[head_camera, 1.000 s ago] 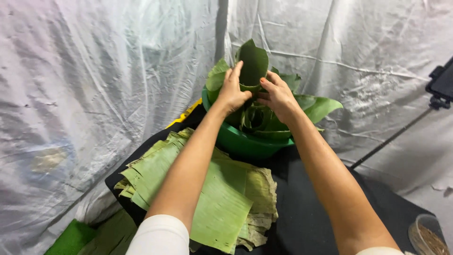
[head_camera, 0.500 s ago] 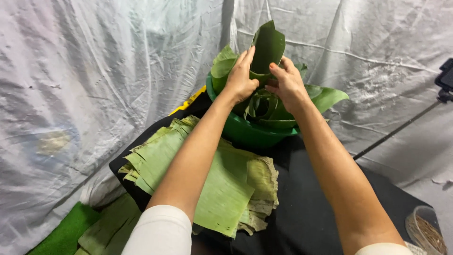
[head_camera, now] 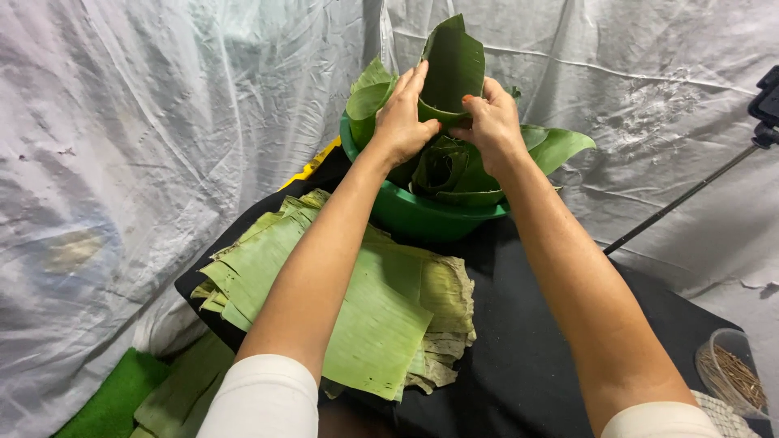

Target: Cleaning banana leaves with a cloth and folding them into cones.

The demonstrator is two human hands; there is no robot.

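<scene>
I see left hand and right hand pinching a curled leaf above the green bowl (probably shaping it); flat leaves wait on the desk.

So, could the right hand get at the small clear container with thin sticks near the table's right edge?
Probably yes. The right hand holds a folded banana leaf above the green basin; it would have to let go first. The container lies open beside that forearm, with nothing between.

Dark green folded banana leaf stands upright above the green basin.
</scene>
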